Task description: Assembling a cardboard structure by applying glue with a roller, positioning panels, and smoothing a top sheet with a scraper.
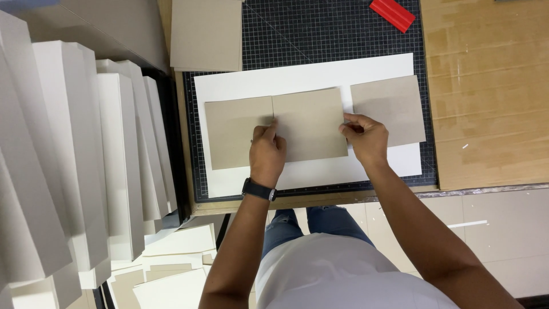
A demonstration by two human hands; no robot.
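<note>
— Greyboard panels were what I had in hand: the middle panel [309, 125] lay on the white sheet [303, 74], edge to edge with the left panel [237, 133], and the right panel [389, 110] sat just beside it across a narrow gap

— And where were your hands?

— My left hand [267, 150] pressed down at the seam between the left and middle panels, fingers curled, fingertips on the board, gripping nothing. My right hand [364, 137] pinched the right edge of the middle panel, thumb and fingers nearly closed on it

— What worried you?

— As I judged it, the pinch on that edge could drag the middle panel sideways and open the seam on the left, or close the gap on the right unevenly. Too little pressure from my left hand would have let the seam slip, and the white sheet itself could creep on the black cutting mat [343, 28]

— Anything else around?

— A red scraper [392, 14] at the top of the mat, a spare board [207, 34] above the sheet, white folded boards [123, 160] stacked at my left, a black watch [258, 189] on my left wrist
</note>
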